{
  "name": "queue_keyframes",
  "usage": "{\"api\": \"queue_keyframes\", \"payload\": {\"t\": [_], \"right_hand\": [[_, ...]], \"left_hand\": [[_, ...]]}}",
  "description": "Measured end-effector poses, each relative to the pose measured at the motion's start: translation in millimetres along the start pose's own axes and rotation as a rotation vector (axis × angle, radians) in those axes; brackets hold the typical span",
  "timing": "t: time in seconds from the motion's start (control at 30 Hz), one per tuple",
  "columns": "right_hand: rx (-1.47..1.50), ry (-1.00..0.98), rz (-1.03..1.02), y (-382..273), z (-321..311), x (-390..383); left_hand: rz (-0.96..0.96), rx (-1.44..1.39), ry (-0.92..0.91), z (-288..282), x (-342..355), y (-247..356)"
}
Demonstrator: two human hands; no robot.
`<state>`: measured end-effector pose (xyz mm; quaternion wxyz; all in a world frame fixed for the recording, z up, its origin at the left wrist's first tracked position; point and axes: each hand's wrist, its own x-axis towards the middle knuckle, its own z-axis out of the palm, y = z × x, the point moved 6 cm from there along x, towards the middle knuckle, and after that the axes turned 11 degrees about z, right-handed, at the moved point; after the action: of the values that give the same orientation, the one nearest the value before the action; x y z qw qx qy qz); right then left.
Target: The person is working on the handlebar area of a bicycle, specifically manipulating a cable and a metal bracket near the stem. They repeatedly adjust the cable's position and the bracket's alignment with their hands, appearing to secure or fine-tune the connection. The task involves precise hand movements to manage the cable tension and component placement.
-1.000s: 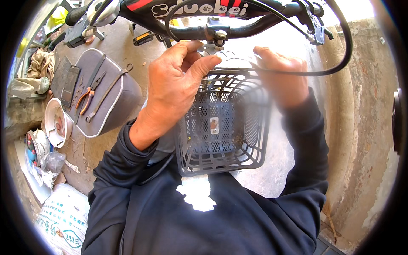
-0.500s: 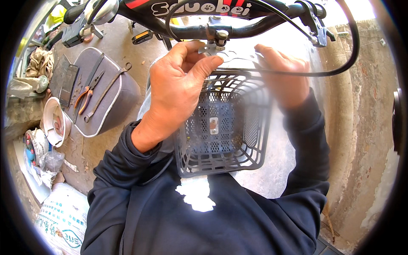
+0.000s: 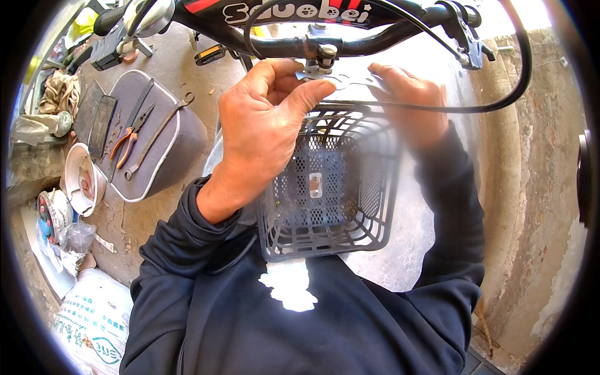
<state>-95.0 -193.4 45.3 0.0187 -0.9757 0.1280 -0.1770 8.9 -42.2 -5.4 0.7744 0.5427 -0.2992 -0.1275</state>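
My left hand (image 3: 257, 131) pinches a flat silver metal plate with rounded cut-outs (image 3: 340, 81), like a flat multi-spanner, between thumb and fingers. It sits just under the clamp bolt (image 3: 327, 54) at the middle of the black bicycle handlebar (image 3: 269, 47). Whether the plate grips the bolt or only lies beside it I cannot tell. My right hand (image 3: 415, 103) is at the plate's right end, its fingers bent and partly hidden in glare. Below both hands is a black plastic bicycle basket (image 3: 325, 254), its mesh bottom showing.
A black cable (image 3: 462, 109) loops in front of my right hand. The brake lever (image 3: 472, 50) is at upper right. On the left, a grey cushion (image 3: 172, 156) carries pliers (image 3: 128, 140) and a ring spanner (image 3: 159, 134). A white bucket (image 3: 81, 165) and a sack (image 3: 94, 319) stand nearby.
My left hand and the metal plate have shifted slightly right. My right hand has moved a little to the left. The handlebar and basket stay nearly still.
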Motion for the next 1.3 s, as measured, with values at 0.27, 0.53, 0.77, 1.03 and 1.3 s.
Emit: {"api": "queue_keyframes", "payload": {"t": [0.27,0.53,0.77,1.03,1.3], "right_hand": [[-0.046,0.126,-0.109,-10,-21,6],[-0.014,0.086,-0.123,-17,-28,6],[0.014,0.005,-0.034,-6,-3,3],[-0.067,0.110,-0.117,-16,-29,4],[-0.004,0.188,-0.112,-12,-25,5]], "left_hand": [[-0.074,0.007,-0.049,-3,-2,0],[-0.122,-0.028,-0.059,-6,-2,-5],[-0.032,0.069,-0.091,-5,-3,-1],[-0.119,-0.088,-0.126,-4,1,-7],[-0.145,-0.026,-0.140,-7,0,-5]]}}
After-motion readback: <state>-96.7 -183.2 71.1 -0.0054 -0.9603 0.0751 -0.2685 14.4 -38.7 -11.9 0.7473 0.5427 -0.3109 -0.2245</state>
